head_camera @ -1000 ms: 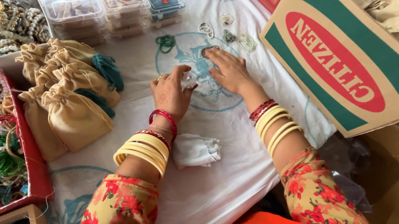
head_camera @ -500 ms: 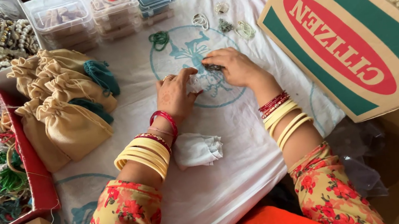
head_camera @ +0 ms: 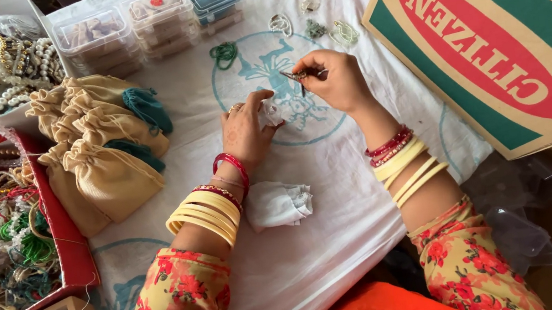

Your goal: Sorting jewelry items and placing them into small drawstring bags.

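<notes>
Nearest the camera, between the forearms, one small white cloth pouch (head_camera: pixel 279 203) lies slack and crumpled on the white printed sheet (head_camera: pixel 319 257), touching neither hand; whether it is filled cannot be told. Left hand (head_camera: pixel 247 127): fingers curled narrow around a second small white pouch (head_camera: pixel 271 114), bunched at thumb and forefinger, apparently held at its mouth. Right hand (head_camera: pixel 338 81): thumb and forefinger pinched tight on a small metallic jewellery piece (head_camera: pixel 299 74), lifted just above and beside the pouch, not yet inside it. Judgement: the work in hand looks like bagging one piece per pouch, and this piece is at the loading step, picked up but not yet inserted or closed. Beyond the hands, about five more small trinkets (head_camera: pixel 314 27) lie loose on the sheet, with a coil of green cord (head_camera: pixel 224 53) close by; these read as pieces still waiting. Left of the hands, a heap of beige drawstring bags (head_camera: pixel 100 154) with teal cords sits plump, seemingly finished. Farther left, a red tray (head_camera: pixel 74 255) holds tangled bead strings; at the far edge stand clear plastic boxes (head_camera: pixel 149 21). A large cardboard carton (head_camera: pixel 490 38) lies to the right.
</notes>
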